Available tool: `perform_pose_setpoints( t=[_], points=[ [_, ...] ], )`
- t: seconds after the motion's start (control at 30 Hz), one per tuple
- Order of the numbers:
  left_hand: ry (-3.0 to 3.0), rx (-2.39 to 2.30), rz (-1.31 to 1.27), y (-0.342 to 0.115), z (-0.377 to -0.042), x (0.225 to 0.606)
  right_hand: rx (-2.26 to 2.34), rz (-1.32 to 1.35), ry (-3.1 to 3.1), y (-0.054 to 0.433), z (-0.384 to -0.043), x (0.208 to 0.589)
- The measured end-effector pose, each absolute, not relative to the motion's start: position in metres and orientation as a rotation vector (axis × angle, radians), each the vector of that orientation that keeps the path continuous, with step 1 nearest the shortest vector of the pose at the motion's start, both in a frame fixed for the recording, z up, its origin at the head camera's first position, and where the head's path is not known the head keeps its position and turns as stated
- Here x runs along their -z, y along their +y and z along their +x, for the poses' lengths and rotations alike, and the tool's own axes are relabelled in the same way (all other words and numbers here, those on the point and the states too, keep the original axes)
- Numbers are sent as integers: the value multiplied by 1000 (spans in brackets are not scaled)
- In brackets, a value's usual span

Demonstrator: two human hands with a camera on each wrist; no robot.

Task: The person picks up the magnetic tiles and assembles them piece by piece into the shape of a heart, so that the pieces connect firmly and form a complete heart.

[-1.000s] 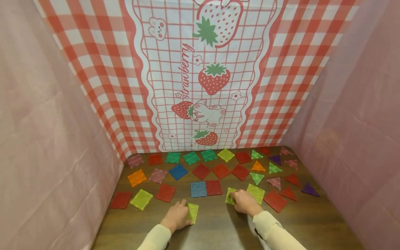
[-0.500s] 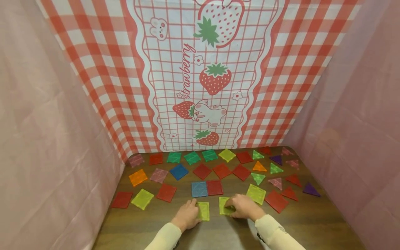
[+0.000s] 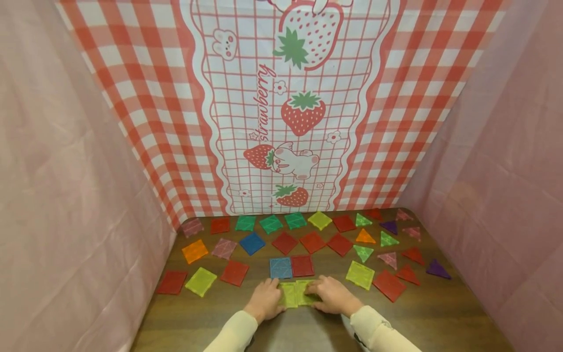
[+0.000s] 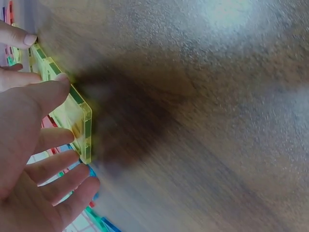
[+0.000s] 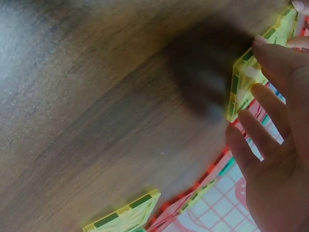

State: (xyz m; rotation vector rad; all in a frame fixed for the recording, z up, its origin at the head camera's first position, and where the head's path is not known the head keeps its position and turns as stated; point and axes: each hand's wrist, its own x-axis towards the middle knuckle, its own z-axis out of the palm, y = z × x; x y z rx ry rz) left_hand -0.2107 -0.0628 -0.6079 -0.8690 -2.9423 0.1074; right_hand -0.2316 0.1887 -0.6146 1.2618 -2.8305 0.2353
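Observation:
Two translucent yellow square magnetic tiles lie side by side on the table in the head view. My left hand (image 3: pixel 265 299) pinches the left yellow tile (image 3: pixel 288 296) between thumb and fingers. The right yellow tile (image 3: pixel 301 287) is gripped the same way by my right hand (image 3: pixel 333 295). Their inner edges meet, with the right one sitting slightly farther back. Thumbs rest on the near edges, as the left wrist view shows on the yellow tile (image 4: pixel 72 108). Just beyond them, a light blue tile (image 3: pixel 280 268) and a red tile (image 3: pixel 302 266) lie joined edge to edge.
Loose square tiles, such as an orange tile (image 3: pixel 195 251) and a blue tile (image 3: pixel 252 243), spread across the back and left. Triangles, including a purple triangle (image 3: pixel 438 269), lie on the right. Another yellow tile (image 3: pixel 360 275) lies right of my right hand. Pink cloth walls (image 3: pixel 497 186) flank the table.
Both hands have drawn their yellow tiles together: the left moved right, the right moved left and nearer. The gap between the tiles has closed and they now touch.

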Motion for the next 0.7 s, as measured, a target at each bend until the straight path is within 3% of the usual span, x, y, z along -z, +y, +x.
perform_pose_setpoints(
  t=[0.3,0.7],
  points=[
    [-2906,-131,-882,-68,-217,607,-211,1257,-2780,187,-236,619],
    [-3219,248,-601,-70,-223,609,-376,1018,-3068,183,-244,621]
  ],
)
